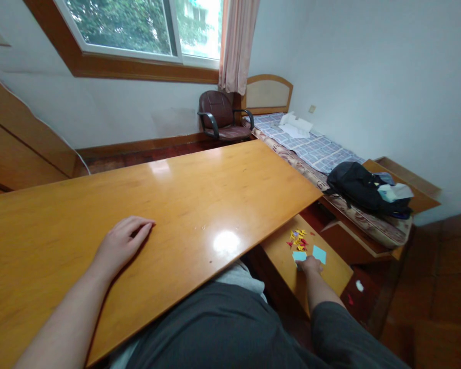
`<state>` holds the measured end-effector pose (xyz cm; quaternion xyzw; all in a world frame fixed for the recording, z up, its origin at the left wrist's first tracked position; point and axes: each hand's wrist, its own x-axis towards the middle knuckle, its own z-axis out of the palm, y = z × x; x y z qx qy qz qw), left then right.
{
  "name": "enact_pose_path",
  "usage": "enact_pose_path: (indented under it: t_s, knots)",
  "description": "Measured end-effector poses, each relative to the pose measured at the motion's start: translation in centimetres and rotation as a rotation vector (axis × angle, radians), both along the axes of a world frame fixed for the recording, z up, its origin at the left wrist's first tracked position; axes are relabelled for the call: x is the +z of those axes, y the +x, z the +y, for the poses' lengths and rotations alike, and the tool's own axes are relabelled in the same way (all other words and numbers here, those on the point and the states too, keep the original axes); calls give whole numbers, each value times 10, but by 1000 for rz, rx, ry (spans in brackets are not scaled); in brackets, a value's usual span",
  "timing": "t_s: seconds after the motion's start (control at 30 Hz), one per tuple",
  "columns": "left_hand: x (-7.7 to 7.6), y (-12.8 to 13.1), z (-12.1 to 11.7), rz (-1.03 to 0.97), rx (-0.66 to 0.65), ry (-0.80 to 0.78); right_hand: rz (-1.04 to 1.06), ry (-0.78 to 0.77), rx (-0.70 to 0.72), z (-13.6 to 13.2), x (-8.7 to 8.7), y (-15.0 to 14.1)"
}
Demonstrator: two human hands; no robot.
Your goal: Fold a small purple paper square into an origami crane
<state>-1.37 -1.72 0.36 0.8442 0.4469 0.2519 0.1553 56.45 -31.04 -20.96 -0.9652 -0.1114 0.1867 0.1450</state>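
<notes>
My left hand (123,242) lies on the glossy wooden table (200,189), palm down. It holds nothing, and a gap shows between thumb and fingers. Off to the right, my right hand (311,265) reaches down to a lower wooden surface (336,274), its fingers closed on the edge of a light blue square paper (299,255). Right beside that hand lies a second light blue square (319,254). Just beyond the papers is a small pile of yellow, red and purple folded paper pieces (298,238). The right fingertips are partly hidden.
A bed (315,148) with a black backpack (363,187) and white papers (295,125) stands along the right wall. A brown armchair (221,115) is under the window. White and red scraps lie on the floor at right. The table edge runs between my hands.
</notes>
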Motion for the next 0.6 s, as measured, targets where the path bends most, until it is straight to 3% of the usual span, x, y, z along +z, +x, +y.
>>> enact_pose_path:
  t_s: [0.17, 0.6]
  knots:
    - [0, -1, 0, -5, -5, -2, 24, -104, -85, 1, 3, 0]
    - [1, 1, -1, -13, 0, 4, 37, -101, -104, 0, 3, -3]
